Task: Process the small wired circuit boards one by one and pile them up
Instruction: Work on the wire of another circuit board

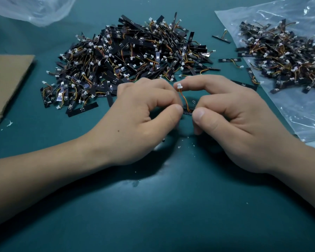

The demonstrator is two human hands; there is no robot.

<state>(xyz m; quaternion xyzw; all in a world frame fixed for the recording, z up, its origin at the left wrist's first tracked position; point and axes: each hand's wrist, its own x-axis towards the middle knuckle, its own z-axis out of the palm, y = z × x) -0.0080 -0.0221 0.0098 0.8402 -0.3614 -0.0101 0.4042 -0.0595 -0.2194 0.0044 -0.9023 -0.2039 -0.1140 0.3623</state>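
While we pinch one board (187,111) between both hands just above the desk (153,206), near the middle of the scene, only a short black stretch of it shows between the thumbs. Our left hand (144,113) grips its left end with curled fingers (176,108), and our right hand (231,117) grips its right end the same way. Its wire (183,99) rises in a loop to a white plug (179,86) that sits against the tip of the right forefinger.

We judge the board to be very light, thin and stiff, likely to crack or shed a part if bent. The wire looks soft and is probably weakest where it joins the board. So we would hold the board by its bare ends and edges, and never pull on the wire or plug.

On the far side of our hands lies the big pile (131,60). To the right another heap (284,57) rests on a plastic bag (302,113). Cardboard (7,79) lies at the left.
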